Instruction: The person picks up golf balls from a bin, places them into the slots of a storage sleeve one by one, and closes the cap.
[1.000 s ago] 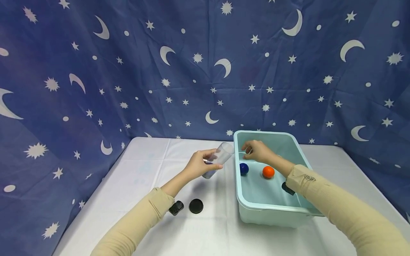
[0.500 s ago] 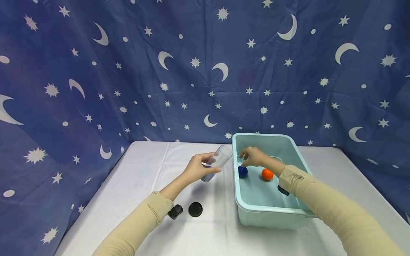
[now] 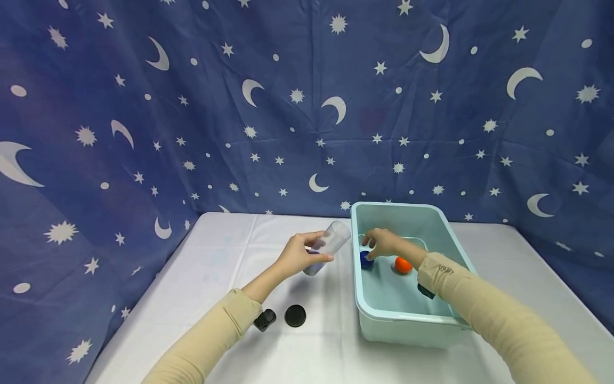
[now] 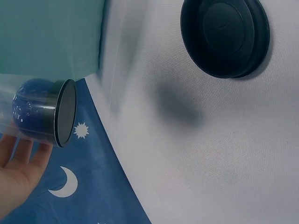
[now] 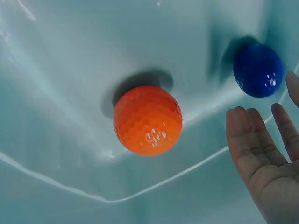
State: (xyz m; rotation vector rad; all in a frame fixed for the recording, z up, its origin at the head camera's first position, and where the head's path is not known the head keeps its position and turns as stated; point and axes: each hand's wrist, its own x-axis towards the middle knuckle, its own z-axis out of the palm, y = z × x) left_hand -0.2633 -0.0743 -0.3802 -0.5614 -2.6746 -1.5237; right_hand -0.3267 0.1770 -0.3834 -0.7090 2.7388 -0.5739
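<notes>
From my feeds, the left hand [image 3: 296, 257] has fingers and thumb around the clear tube [image 3: 334, 238], tilted just beside the tub [image 3: 408, 329]. The right hand [image 3: 386, 242], loosely spread and gripping nothing, is beside the blue ball [image 5: 258, 70] on the tub floor, near the orange ball [image 5: 147, 120]. I judge the glossy ball light, hard and apt to roll; I'd pinch it across its middle. The tube looks thin and slick, so I'd hold it without squeezing. A second blue ball [image 4: 35, 106] inside it is partly masked in the head view. I can't tell whether any right fingertip touches; one digit is cut off.
</notes>
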